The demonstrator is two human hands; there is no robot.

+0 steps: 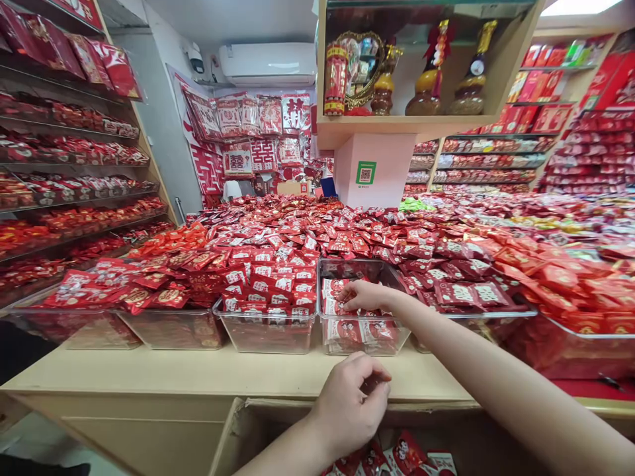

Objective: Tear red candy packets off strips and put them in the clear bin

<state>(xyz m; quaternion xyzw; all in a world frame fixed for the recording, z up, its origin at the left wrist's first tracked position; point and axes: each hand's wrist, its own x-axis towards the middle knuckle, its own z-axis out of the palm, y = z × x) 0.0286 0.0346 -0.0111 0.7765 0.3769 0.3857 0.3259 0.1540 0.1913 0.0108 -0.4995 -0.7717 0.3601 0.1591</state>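
My right hand (364, 295) reaches into a clear plastic bin (364, 340) that is partly filled with red and white candy packets (347, 328). Its fingers curl down onto the packets, palm down. My left hand (350, 400) hovers near the counter's front edge, above an open cardboard box (238, 430) that holds similar red packets (404, 456). Its fingers are curled together in a pinch; I cannot make out what is in them.
Several clear bins (268, 324) heaped with red packets cover the beige counter (198, 373). Shelves of red goods line the left wall (74, 152) and the far right (496, 158). A pink pillar with a green QR sign (366, 173) rises behind the display.
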